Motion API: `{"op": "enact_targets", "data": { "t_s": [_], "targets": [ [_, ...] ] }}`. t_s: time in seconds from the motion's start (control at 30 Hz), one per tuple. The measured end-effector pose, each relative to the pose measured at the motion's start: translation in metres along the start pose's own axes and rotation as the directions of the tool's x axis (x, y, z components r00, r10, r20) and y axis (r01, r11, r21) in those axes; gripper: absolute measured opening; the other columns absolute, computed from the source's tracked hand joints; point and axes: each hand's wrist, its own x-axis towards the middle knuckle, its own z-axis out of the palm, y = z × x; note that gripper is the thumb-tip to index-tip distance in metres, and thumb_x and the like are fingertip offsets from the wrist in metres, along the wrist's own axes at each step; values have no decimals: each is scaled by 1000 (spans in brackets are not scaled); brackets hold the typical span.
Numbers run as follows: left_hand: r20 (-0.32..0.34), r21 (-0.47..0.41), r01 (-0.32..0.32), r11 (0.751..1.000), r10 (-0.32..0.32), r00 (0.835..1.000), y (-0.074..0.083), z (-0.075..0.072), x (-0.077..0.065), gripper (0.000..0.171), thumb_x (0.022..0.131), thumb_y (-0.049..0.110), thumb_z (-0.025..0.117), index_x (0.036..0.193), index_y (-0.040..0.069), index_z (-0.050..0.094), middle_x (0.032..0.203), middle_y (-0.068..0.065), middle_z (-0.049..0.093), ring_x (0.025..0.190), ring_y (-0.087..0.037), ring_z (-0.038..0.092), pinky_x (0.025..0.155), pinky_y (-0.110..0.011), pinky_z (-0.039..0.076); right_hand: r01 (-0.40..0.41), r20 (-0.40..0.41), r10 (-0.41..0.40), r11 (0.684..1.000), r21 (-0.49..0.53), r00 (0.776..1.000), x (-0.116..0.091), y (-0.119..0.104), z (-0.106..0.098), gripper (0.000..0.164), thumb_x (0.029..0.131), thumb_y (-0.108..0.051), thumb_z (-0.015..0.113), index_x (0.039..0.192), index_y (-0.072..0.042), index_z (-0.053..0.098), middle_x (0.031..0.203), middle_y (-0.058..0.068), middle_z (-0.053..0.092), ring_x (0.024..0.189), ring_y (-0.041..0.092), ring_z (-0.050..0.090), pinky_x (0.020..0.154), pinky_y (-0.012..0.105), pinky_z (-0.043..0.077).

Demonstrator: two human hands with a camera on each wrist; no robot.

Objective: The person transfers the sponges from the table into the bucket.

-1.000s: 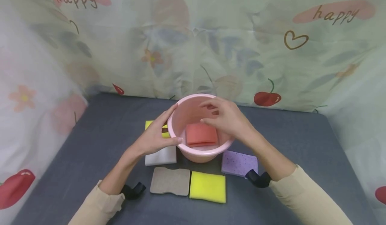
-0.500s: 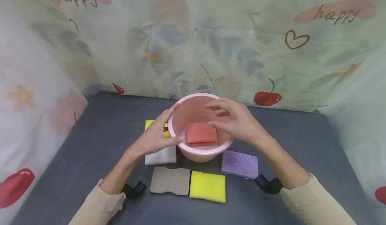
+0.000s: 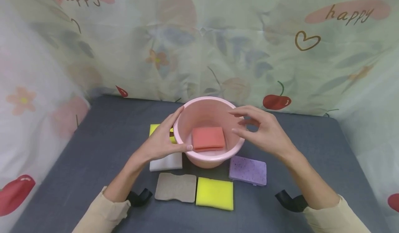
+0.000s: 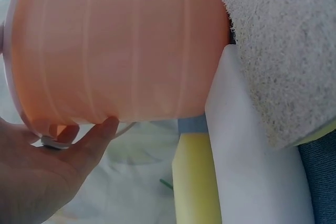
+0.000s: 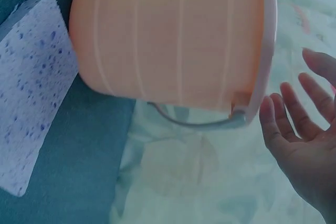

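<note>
A pink bucket (image 3: 205,162) stands upright on the dark table, with a folded-looking coral sponge (image 3: 208,138) lying on its bottom. My left hand (image 3: 160,141) holds the bucket's left rim, thumb over the edge and fingers along the outside; the left wrist view shows those fingers (image 4: 100,135) against the wall near the handle's joint. Over the right rim hovers my right hand (image 3: 265,129), fingers loosely bent and holding nothing. In the right wrist view, this hand (image 5: 310,145) is beside the rim, apart from the wall, and the thin bucket handle (image 5: 199,124) hangs behind.
Right of the bucket lies a purple speckled sponge (image 3: 247,170). In front are a grey-brown notched scouring sponge (image 3: 176,188) and a yellow sponge (image 3: 215,193). A white block (image 3: 166,162) and another yellow sponge (image 3: 153,128) lie left, partly under my left hand. A patterned curtain (image 3: 199,52) stands behind.
My right hand has drawn back to the right, from above the bucket's opening to its right rim. The left hand, bucket and coral sponge have stayed in place.
</note>
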Motion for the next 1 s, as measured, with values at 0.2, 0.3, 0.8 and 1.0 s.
{"op": "enact_targets", "data": {
  "t_s": [0.2, 0.3, 0.8, 1.0],
  "targets": [
    [4, -16, -9, 1000, 9, 1000, -1, -1, 1, 115, 74, 34, 88, 160, 29, 13, 158, -1, 26, 133, -22, 43, 95, -42, 52, 13, -34, -13, 1000, 11, 999, -12, 3, -9, 45, 82, -2, 80, 124, -8, 67, 122, 5, 64, 110, 21, 61, 90, 31, 54],
    [2, -7, -11, 1000, 11, 1000, -1, -3, 1, 115, 73, 38, 88, 160, 28, 13, 158, -1, 27, 132, -22, 45, 94, -40, 53, 6, -42, -6, 1000, 3, 999, -18, 5, -12, 47, 81, -1, 81, 125, -9, 67, 121, 3, 65, 110, 18, 61, 89, 29, 54],
    [-12, 3, -22, 1000, 22, 1000, -2, -2, 2, 114, 73, 39, 88, 160, 27, 15, 157, -2, 30, 130, -23, 47, 96, -43, 51, -46, -39, 45, 998, -39, 998, -50, 19, -16, 52, 80, 0, 81, 127, -18, 66, 123, -6, 62, 107, 9, 61, 87, 23, 54],
    [-20, 10, -20, 1000, 20, 1000, -2, -2, 2, 114, 73, 41, 88, 160, 27, 16, 157, -2, 30, 129, -20, 47, 95, -42, 52, -109, -39, 106, 991, -71, 994, -60, 24, -15, 51, 82, -6, 81, 128, -20, 66, 122, -7, 63, 102, 9, 63, 87, 22, 53]
  ]
}}
